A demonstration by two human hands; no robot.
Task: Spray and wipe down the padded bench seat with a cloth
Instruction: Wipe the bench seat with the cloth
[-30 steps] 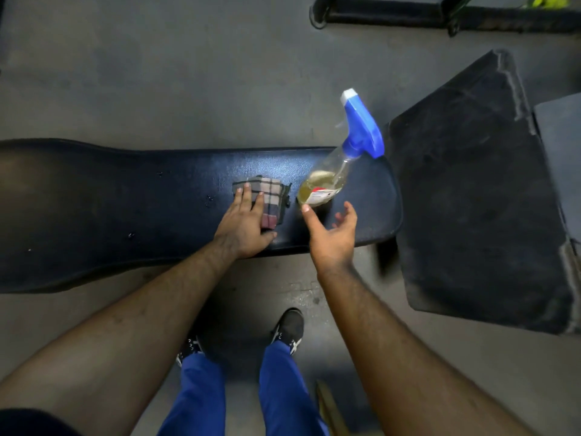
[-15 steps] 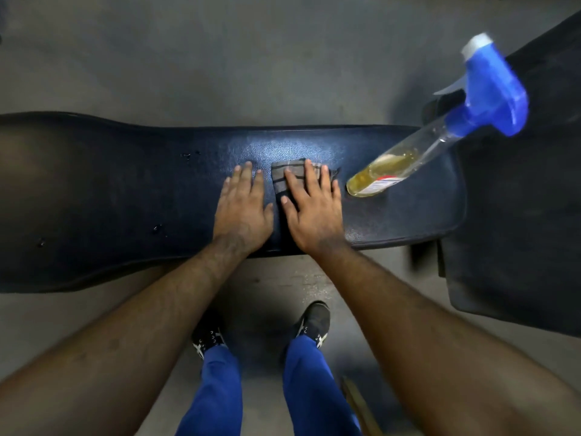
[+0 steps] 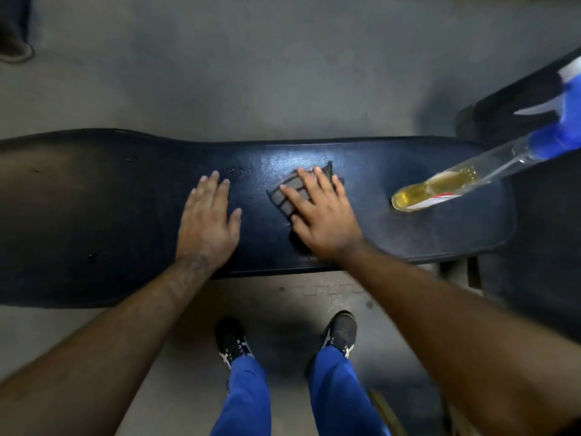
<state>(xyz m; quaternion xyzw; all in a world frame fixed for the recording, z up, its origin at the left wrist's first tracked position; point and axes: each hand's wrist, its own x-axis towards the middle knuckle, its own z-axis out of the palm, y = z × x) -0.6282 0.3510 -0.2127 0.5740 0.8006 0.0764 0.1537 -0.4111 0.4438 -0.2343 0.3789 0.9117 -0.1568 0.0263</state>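
A right hand (image 3: 323,215) presses a checked cloth (image 3: 290,193) flat, fingers spread, on the middle of a padded bench seat (image 3: 424,228). The left hand (image 3: 207,221) rests open and empty beside it. A spray bottle (image 3: 440,187) stands at the right end. Droplets suggest spraying is done; most wiping remains.

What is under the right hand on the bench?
The plaid cloth lies under the right hand, flat on the bench seat. Only its far-left part shows past the fingers; the rest is covered.
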